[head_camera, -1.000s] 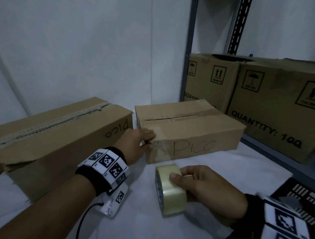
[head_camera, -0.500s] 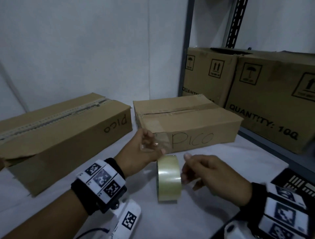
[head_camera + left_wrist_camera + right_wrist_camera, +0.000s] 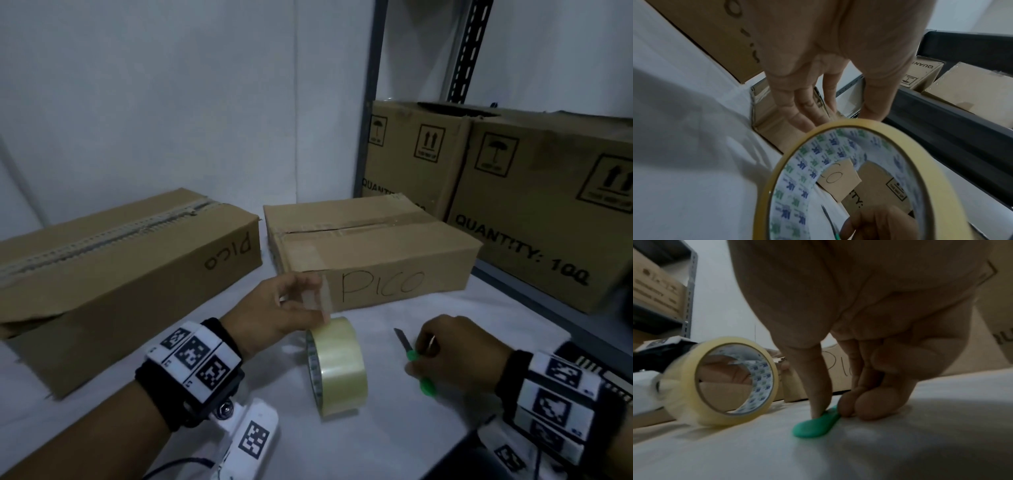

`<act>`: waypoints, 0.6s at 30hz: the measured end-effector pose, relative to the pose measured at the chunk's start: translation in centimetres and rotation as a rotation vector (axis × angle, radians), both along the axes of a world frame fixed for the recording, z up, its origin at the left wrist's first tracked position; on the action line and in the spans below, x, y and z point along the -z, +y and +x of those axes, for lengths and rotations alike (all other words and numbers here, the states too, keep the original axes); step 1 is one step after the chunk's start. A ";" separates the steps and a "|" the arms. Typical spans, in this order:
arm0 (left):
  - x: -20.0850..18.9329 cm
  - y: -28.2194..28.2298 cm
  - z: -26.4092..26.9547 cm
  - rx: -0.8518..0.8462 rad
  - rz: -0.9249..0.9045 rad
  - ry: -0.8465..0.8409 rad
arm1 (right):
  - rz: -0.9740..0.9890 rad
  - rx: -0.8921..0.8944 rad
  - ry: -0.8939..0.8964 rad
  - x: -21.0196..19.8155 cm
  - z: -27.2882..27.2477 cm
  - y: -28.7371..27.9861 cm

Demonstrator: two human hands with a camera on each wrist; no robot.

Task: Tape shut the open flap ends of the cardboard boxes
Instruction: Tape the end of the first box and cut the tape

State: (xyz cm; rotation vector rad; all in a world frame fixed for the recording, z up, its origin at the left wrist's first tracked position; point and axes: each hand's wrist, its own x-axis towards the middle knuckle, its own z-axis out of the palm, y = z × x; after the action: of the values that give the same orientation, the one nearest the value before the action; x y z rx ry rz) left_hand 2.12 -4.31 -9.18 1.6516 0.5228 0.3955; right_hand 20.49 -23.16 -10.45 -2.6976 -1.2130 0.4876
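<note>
A roll of clear tape [image 3: 337, 366] stands on edge on the white table, also seen close up in the left wrist view [image 3: 849, 178] and in the right wrist view [image 3: 719, 381]. My left hand [image 3: 294, 301] holds the pulled-out strip of tape [image 3: 323, 299] above the roll, in front of the small box marked PICO [image 3: 370, 253], whose top seam carries tape. My right hand [image 3: 445, 353] pinches a green-handled cutter [image 3: 416, 363] on the table right of the roll; its green handle [image 3: 818, 423] lies flat under thumb and fingers.
A longer PICO box [image 3: 113, 274] with a rough open seam lies at the left. Two large boxes marked QUANTITY [image 3: 541, 198] sit on a metal shelf rack [image 3: 373, 102] at the right. A dark object [image 3: 613, 377] lies at the right edge.
My right hand let go of the tape roll, moved right and took hold of the green cutter. The left hand left the box corner and now holds the tape strip above the roll.
</note>
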 end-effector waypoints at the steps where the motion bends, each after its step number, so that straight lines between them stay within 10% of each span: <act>1: 0.0 0.0 0.0 0.001 -0.005 -0.001 | 0.012 -0.001 0.010 0.1 0.0 0.1; 18: 0.7 0.7 0.0 0.018 -0.015 -0.032 | 0.085 -0.178 0.162 1.2 1.5 0.1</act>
State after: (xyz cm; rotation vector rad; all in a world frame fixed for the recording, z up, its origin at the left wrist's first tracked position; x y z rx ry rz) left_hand 2.08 -3.60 -9.91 1.6321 0.4848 0.4033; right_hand 21.99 -23.04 -11.70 -2.4392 -1.3997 0.6475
